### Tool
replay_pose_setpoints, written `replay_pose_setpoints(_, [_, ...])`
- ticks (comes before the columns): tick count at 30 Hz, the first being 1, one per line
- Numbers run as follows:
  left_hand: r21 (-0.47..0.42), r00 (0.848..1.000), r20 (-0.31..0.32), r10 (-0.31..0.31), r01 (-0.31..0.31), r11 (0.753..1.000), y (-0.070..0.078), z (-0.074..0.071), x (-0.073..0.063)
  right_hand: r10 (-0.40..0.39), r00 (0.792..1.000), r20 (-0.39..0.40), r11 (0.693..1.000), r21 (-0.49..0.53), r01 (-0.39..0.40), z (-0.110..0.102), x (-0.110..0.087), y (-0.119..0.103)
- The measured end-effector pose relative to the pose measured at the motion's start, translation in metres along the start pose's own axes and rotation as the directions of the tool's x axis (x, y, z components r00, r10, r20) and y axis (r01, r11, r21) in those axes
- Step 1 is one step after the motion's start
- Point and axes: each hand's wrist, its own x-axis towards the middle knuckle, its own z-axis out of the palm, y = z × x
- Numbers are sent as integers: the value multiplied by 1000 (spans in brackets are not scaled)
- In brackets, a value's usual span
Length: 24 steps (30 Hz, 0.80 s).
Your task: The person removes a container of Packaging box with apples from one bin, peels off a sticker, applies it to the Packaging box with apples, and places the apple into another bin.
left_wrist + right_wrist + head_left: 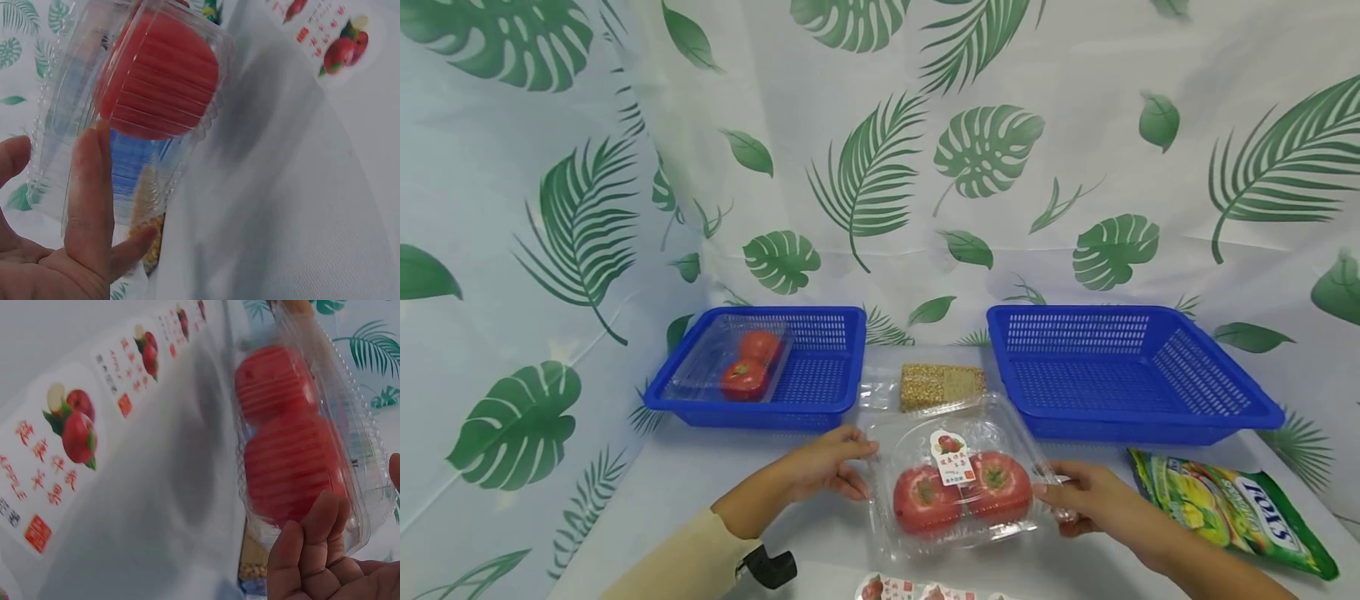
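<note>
A clear plastic clamshell box (891,450) with two red tomatoes (996,487) inside is held between both hands, tilted above the table. Its lid bears a white label sticker (952,458) with printed fruit. My left hand (823,467) grips the box's left edge, with fingers on its side in the left wrist view. At the opposite edge, my right hand (1086,500) holds the box between thumb and fingers. In the right wrist view, its fingertips (325,512) press against the box beside the tomatoes (294,462).
At the back left, a blue basket (850,367) contains another clear box of tomatoes (747,379). Another blue basket (1157,425) stands back right. A bag of yellow grains (940,385) lies between them, a green FOX'S bag (1232,508) at right, and label stickers (887,588) in front.
</note>
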Motion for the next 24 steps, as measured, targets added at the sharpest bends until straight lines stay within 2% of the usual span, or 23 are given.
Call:
replay_pose_setpoints(2, [-9,1000,15,-4,4,1000,1,1,0,-14,1000,-2,1000,-3,14,-4,-3,-2])
replay_pose_setpoints(7, [9,1000,23,6,-6,1000,3,4,-2,-55,996,-72,998,24,57,-10,-7,-6])
replay_pose_setpoints(10, [18,999,36,12,-12,1000,4,6,-4,-100,990,-96,990,92,109,-14,-6,-6])
replay_pose_setpoints(14, [-2,996,84,39,-39,999,5,8,-6,-160,984,-77,966,193,172,-18,-5,-6])
replay_pose_setpoints(17, [-42,984,159,78,-73,996,5,7,-7,-191,979,-73,953,224,203,-21,-4,-9])
replay_pose_setpoints(20, [-90,964,243,106,-87,992,4,5,-6,-211,973,-94,951,208,227,-22,-4,-14])
replay_pose_setpoints(24, [-121,939,323,119,-84,989,2,5,-7,-234,966,-110,951,181,251,-24,-3,-20])
